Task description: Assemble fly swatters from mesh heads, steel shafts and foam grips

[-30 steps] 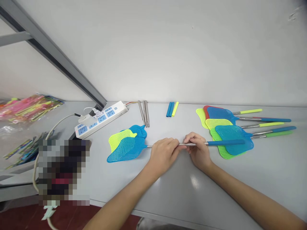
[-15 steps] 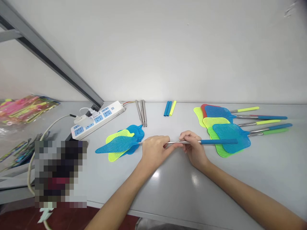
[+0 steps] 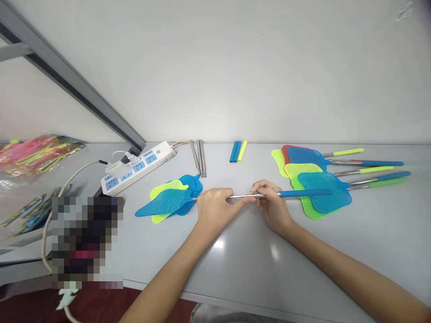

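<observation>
A fly swatter (image 3: 163, 202) with a blue mesh head, a thin metal rod and a blue grip (image 3: 303, 193) lies crosswise before me. My left hand (image 3: 215, 206) is closed round the rod close to the head, its thumb stretched along the metal toward the right. My right hand (image 3: 273, 206) pinches the rod just left of the blue grip. Beneath the held head lie loose mesh heads, yellow (image 3: 168, 186) and blue (image 3: 194, 181). The grip's far end overlaps a blue swatter head (image 3: 326, 204) on the right pile.
Several finished swatters (image 3: 305, 170) lie at the right, handles outward. Metal rods (image 3: 201, 159) and loose grip sleeves (image 3: 237, 151) rest by the wall. A power strip (image 3: 138, 168) stands at the left, beside plastic-bagged goods (image 3: 43, 152) and a blurred-out patch.
The swatter has tilted slightly, its grip end a little higher. My left hand has shifted slightly left; both hands keep their hold.
</observation>
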Demonstrator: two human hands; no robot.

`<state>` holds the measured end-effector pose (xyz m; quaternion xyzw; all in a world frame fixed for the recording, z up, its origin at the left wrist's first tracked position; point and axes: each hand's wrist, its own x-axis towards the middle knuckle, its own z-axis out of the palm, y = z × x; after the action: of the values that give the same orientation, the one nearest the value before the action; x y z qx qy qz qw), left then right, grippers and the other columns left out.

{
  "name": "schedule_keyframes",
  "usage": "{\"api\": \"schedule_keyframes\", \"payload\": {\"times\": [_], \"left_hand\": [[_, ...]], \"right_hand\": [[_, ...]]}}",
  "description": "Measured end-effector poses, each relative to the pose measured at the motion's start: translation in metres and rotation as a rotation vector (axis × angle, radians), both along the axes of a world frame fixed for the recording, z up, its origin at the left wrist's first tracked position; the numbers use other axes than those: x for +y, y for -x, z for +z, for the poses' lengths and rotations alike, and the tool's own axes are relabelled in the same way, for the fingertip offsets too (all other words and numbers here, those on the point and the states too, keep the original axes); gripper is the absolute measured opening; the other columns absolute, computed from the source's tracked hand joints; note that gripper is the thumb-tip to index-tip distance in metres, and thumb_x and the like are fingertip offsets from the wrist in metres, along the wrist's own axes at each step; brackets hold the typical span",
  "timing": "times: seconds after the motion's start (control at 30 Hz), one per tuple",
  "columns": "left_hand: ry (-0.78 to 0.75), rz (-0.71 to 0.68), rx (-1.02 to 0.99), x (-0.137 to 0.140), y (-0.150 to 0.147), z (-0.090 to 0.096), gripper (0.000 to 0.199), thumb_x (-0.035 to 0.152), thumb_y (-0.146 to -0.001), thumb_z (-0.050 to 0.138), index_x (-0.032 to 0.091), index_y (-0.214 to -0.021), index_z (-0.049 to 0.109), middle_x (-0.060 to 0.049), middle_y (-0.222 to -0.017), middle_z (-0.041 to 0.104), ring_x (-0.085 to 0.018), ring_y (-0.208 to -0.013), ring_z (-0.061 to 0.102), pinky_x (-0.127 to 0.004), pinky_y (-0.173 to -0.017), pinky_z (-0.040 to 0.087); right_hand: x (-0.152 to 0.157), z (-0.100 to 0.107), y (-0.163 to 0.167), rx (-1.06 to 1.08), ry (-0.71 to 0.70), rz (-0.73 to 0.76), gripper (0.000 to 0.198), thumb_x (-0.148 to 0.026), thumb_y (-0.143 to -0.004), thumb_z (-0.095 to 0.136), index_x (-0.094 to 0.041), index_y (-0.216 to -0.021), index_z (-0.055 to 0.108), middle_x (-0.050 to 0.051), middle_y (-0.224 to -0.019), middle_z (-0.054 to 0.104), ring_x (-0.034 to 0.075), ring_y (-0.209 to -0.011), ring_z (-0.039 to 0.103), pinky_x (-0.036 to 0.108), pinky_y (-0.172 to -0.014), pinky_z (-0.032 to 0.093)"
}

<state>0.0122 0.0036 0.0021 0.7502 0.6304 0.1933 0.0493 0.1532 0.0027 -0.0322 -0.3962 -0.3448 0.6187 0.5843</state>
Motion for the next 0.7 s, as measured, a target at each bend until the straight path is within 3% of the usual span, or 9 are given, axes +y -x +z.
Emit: {"api": "schedule_keyframes", "payload": {"times": [0.4, 0.57, 0.7], "left_hand": [[-0.110, 0.023, -0.027, 0.001, -0.008, -0.008, 0.064, 0.074, -0.057, 0.044, 0.015, -0.037, 0.030, 0.002, -0.036, 0.033, -0.007, -0.038, 0.025, -0.024, -0.046, 0.011], [-0.134, -0.068, -0.036, 0.002, -0.008, -0.014, 0.058, 0.068, -0.065, 0.045, 0.016, -0.040, 0.037, 0.001, -0.039, 0.041, -0.009, -0.042, 0.034, -0.025, -0.047, 0.016], [-0.127, -0.192, -0.038, 0.001, -0.008, -0.013, 0.045, 0.052, -0.076, 0.045, 0.017, -0.049, 0.044, 0.000, -0.047, 0.049, -0.011, -0.049, 0.042, -0.025, -0.051, 0.024]], "right_hand": [[-0.004, 0.006, -0.006, 0.033, 0.081, -0.015, 0.016, -0.016, -0.070, 0.045, -0.019, -0.079, 0.057, -0.005, -0.038, 0.041, 0.008, -0.038, 0.032, 0.019, -0.036, 0.018], [-0.002, 0.001, -0.005, 0.077, 0.105, 0.086, 0.018, -0.025, -0.074, 0.042, -0.016, -0.066, 0.056, -0.003, -0.041, 0.042, 0.008, -0.038, 0.033, 0.021, -0.038, 0.023], [-0.001, 0.000, -0.003, 0.034, 0.090, 0.177, 0.019, -0.030, -0.075, 0.048, -0.017, -0.062, 0.050, -0.004, -0.047, 0.044, 0.009, -0.043, 0.038, 0.021, -0.044, 0.029]]}}
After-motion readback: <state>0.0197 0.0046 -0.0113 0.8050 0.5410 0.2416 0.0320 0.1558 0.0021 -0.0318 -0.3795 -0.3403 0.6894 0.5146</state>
